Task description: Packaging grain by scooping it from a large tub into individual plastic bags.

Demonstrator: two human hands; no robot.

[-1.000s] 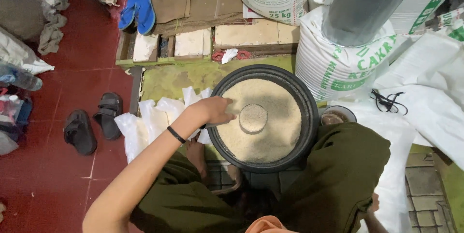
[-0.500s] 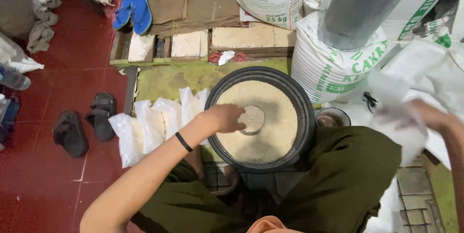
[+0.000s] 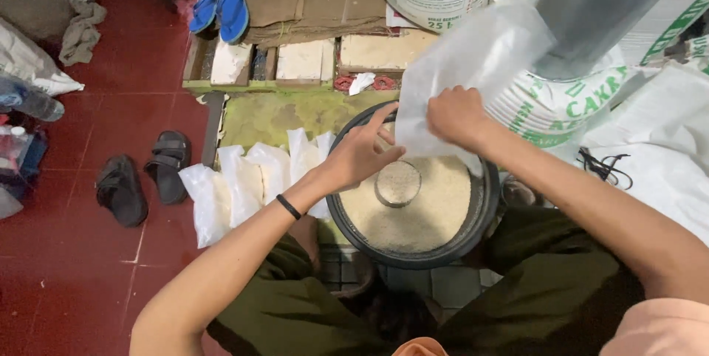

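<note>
Two hands work over a black round basin (image 3: 484, 212) of pale grain that sits on the floor between the person's knees. The right hand (image 3: 456, 114) has its fingers closed on the lower edge of an empty clear plastic bag (image 3: 473, 68), held above the basin's far rim. The left hand (image 3: 362, 153) meets the bag's left edge with fingers spread, not clearly gripping. A small round cup (image 3: 397, 182) rests brim-full in the grain, just below both hands. Several filled bags (image 3: 247, 186) lie in a row on the floor to the left of the basin, touching one another. In my judgement, the bag's mouth should be parted fully and kept over the basin so stray grain falls back in.
</note>
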